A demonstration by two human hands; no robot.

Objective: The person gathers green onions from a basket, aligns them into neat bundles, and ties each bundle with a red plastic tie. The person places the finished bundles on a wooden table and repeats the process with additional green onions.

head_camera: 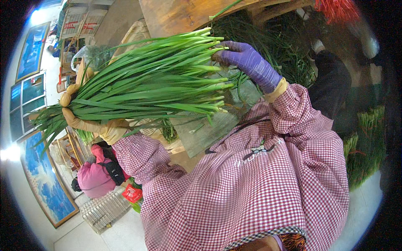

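My left hand (70, 106), in a tan rubber glove, is closed around the narrow leafy end of a large bunch of garlic chives (141, 81). The bunch fans out to the right, its pale cut ends spread apart. Over a purple knit glove with a yellow cuff beneath, my right hand (234, 55) has its thumb and fingers at the upper pale stalk ends, pinching some of them. Parts of its fingertips are hidden by stalks. The bunch is raised above a greyish sheet (201, 135).
A wooden board (176, 15) with a loose stalk lies at the top. Loose greens (267, 40) are heaped behind my right hand; tied bunches (366, 150) stand at right. A person in pink (95, 177) is at left, near a plastic crate (105, 208). Another person's dark-clothed leg (333, 78) is upper right.
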